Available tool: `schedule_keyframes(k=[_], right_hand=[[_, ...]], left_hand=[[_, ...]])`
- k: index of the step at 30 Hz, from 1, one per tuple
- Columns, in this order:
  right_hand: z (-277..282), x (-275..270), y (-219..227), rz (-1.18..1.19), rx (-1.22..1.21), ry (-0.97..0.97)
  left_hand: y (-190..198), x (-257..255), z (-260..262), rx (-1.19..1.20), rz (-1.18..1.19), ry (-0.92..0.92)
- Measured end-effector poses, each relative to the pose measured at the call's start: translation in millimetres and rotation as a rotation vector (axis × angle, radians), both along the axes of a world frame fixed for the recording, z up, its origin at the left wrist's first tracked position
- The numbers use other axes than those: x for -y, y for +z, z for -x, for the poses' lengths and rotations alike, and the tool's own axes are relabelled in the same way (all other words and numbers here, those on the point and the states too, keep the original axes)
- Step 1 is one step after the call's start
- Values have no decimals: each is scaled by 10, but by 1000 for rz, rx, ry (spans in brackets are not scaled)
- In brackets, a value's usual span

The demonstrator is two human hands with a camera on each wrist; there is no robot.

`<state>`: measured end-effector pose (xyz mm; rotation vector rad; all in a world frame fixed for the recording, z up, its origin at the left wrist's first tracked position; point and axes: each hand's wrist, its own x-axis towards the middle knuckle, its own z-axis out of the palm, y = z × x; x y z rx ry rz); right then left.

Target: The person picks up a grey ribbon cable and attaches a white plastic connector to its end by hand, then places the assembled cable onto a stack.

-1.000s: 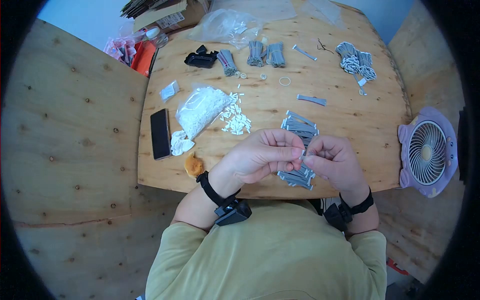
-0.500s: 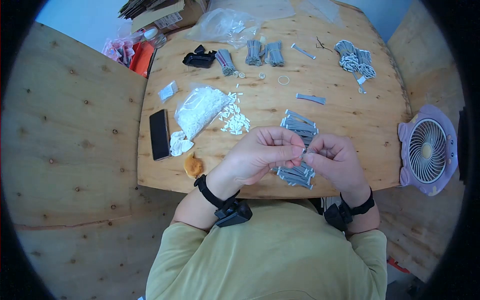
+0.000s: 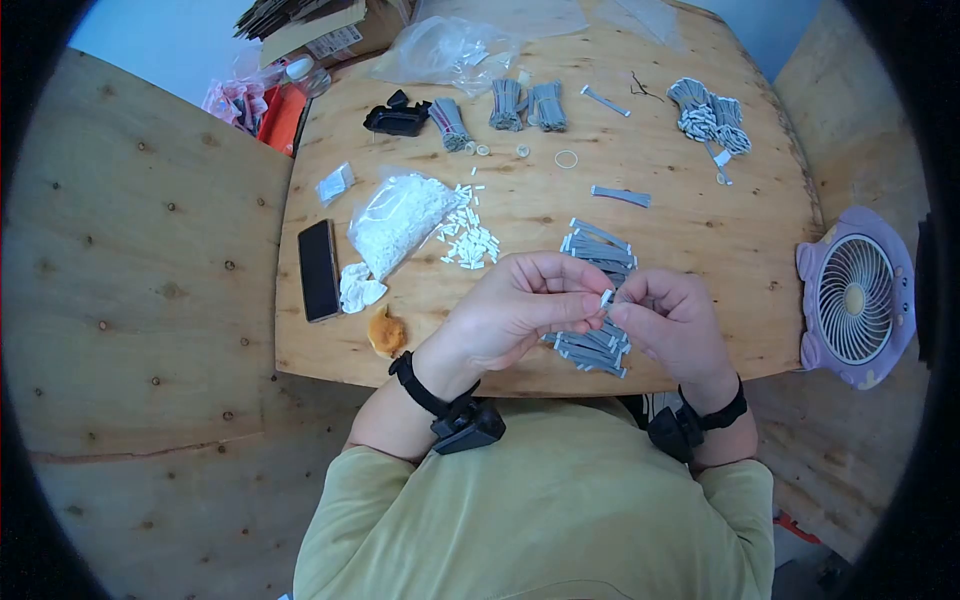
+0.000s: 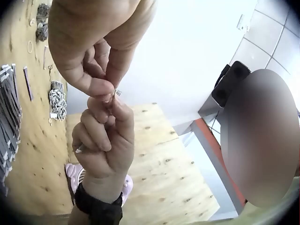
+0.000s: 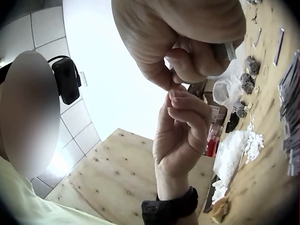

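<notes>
In the head view my left hand (image 3: 520,310) pinches a small white connector housing (image 3: 606,298) between thumb and forefinger. My right hand (image 3: 665,315) meets it there, thumb and forefinger pinched at the housing's lower end. A grey strip with a white end (image 5: 229,50) pokes out from the curled fingers of the right hand in the right wrist view; the rest of it is hidden in the hand. Below both hands lies a pile of short grey ribbon cables (image 3: 590,350) with white ends, partly covered by the hands.
Loose white housings (image 3: 470,245) spill beside a clear bag (image 3: 405,215) of them. A phone (image 3: 320,270) and a piece of bread (image 3: 386,331) lie left. Cable bundles (image 3: 507,105) stand at the back; a purple fan (image 3: 853,300) is at the right edge.
The white housing has turned and shows more clearly above the left fingertips. Both hands stay in nearly the same place, fingertips together.
</notes>
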<state>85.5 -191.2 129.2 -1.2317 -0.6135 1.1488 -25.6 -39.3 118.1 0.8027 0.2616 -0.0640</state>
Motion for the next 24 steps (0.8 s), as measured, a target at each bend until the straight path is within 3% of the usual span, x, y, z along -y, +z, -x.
schedule_keyframes(k=[5,14,24], right_hand=[[31,4,10,-11,-14,-57],[37,5,-6,-25,3,-51],[40,2,10,-64,-9,9]], left_hand=[[-65,11,-4,102,-109,110],[46,52,34,31,-351,83],[88,81,12,19,-371,64]])
